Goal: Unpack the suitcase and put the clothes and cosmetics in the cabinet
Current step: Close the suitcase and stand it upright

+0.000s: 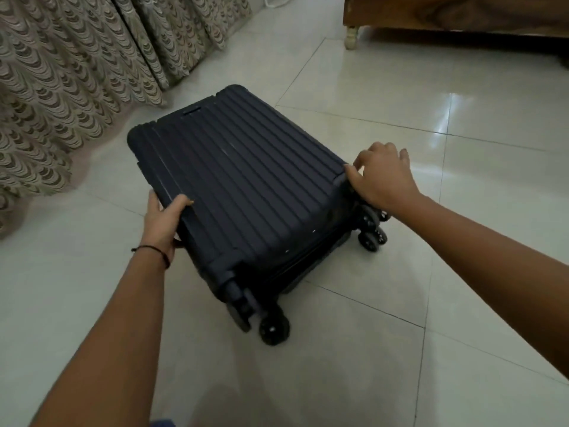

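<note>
Item: dark navy ribbed hard-shell suitcase (246, 186). Closed, lying flat on one broad side on the pale glossy tiled floor (369, 349), mid-scene, set on a diagonal. Raised ribs run lengthwise across the upward face. Black caster wheels (274, 329) at the near end; top end points far left. A few small pale scuffs mark the shell near the wheels.

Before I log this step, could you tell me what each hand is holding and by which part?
Both hold the suitcase: the left hand grips its left side edge, thumb on top; the right hand holds the right corner by the wheels.
</note>
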